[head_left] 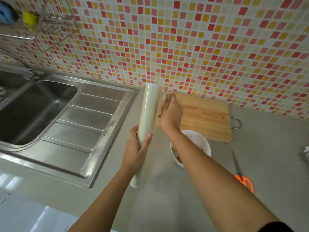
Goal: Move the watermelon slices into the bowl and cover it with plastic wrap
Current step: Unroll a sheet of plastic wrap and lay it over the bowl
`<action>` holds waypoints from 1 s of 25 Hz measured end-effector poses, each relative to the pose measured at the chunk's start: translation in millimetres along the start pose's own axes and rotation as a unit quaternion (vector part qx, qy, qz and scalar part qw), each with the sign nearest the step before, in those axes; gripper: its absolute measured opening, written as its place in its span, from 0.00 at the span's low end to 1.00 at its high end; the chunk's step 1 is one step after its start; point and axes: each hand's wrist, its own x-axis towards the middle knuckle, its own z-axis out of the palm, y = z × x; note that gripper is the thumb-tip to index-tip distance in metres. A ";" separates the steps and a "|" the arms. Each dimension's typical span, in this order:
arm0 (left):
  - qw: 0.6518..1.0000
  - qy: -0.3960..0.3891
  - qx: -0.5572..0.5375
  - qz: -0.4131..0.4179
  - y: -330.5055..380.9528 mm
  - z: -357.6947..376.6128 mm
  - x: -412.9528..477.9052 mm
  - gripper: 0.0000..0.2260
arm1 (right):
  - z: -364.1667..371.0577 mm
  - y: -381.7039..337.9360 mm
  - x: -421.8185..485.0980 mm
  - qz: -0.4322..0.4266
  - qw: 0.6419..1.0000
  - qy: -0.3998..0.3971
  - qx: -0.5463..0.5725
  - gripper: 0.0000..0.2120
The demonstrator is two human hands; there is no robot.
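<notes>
1. The left hand (137, 148) grips the low part of the plastic wrap roll (148, 111). Its fingers and thumb curl round the roll, which stands almost upright over the counter (267, 148).
2. The right hand (170, 113) is just beside the top part of the roll. Its fingers are bent and seem to pinch the loose sheet (160, 104). The sheet is so clear that it is hard to see.
3. The white bowl (200, 139) sits on the counter, under the right arm. The arm hides part of it.
4. A few watermelon slices (179, 159) show inside the bowl, red and green. The wooden cutting board (205, 118) behind the bowl has no slices on it. So the moving part looks done, and the covering part is not yet done.
5. The roll is likely light and stiff, so one hand can hold it.
6. The sheet is likely very thin, soft and sticky. It can fold and stick to itself, or tear.
7. It is best to hold the sheet by its edge and pull slowly and flat.
8. The bowl is likely hard and smooth. It could slide when the sheet tugs on its rim.
9. The scissors (240, 174) with orange handles lie on the counter near the bowl. They could cut the sheet.
10. The sink (38, 111) is off to the left.
</notes>
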 end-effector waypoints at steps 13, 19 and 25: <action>0.999 -0.018 0.043 0.008 25.5 -10.2 17.8 0.13 | 5.4 -11.4 -6.1 0.192 0.964 0.025 0.185 0.29; 0.998 -0.005 0.046 0.034 30.5 -4.4 19.3 0.12 | -5.7 -9.9 -3.6 0.111 0.981 0.099 0.121 0.22; 0.994 -0.091 -0.047 -0.032 22.8 -12.5 33.8 0.16 | -22.4 4.1 -1.0 0.102 0.987 0.085 0.094 0.18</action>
